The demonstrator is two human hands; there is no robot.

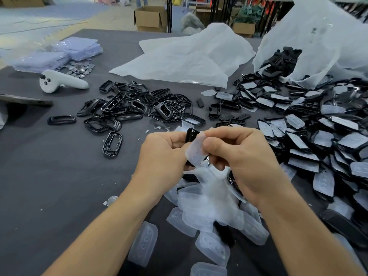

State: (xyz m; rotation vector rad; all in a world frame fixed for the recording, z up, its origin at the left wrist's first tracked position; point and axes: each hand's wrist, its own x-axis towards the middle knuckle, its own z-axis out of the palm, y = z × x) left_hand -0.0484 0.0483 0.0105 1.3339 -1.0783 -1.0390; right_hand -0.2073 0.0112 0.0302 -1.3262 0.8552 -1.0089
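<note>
Head view, centre of frame. I see the left hand with its fingers curled round a black shell, only the upper end of which shows above the knuckles. The right hand pinches a translucent film between thumb and forefinger; the other fingers are curled under. The film hangs between the two hands, touching the shell. I cannot tell how much of it clings to the shell.

Lower centre, directly beneath the hands: a heap of loose films on the dark grey table.

Right side of the frame: a large pile of film-covered black parts, spilling from an open white bag at the upper right.

Above the hands, left of centre: a pile of bare black frames, with one single frame lying apart, just left of the left hand.

Top centre: a flat white bag.

Upper left: a white controller, a cluster of metal discs and pale purple packets. A cardboard box stands on the floor beyond the table.
</note>
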